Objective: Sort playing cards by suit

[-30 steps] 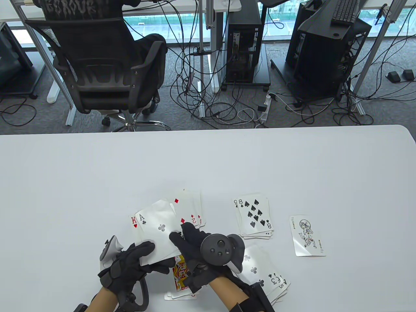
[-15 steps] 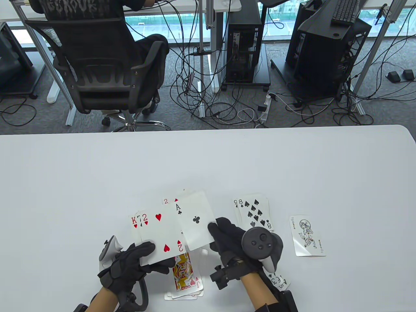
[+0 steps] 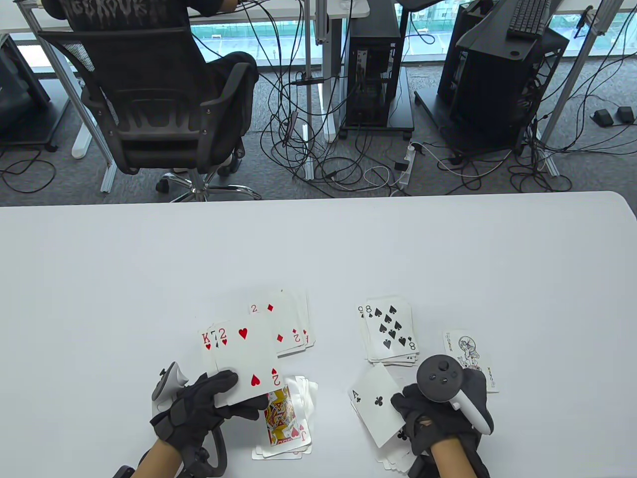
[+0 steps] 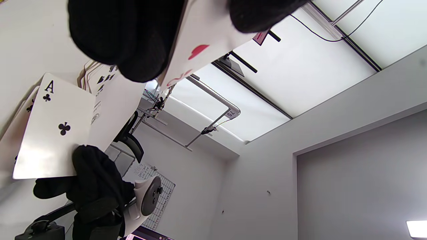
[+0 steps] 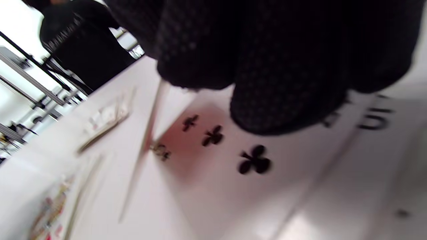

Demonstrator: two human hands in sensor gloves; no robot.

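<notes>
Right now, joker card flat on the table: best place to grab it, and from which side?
Take the joker card by its far-right corner, from the right. It lies flat and alone on the table, so slide or lift a free edge. The right hand covers its near-left part.

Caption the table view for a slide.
Right hand lowers ace of clubs onto clubs pile; left hand holds remaining cards.

An office or lab, apparently: a person is sitting in a mesh chair (image 3: 149, 99), cables (image 3: 318, 154) are trailing past computer towers (image 3: 373, 64), windows are running behind.
</notes>
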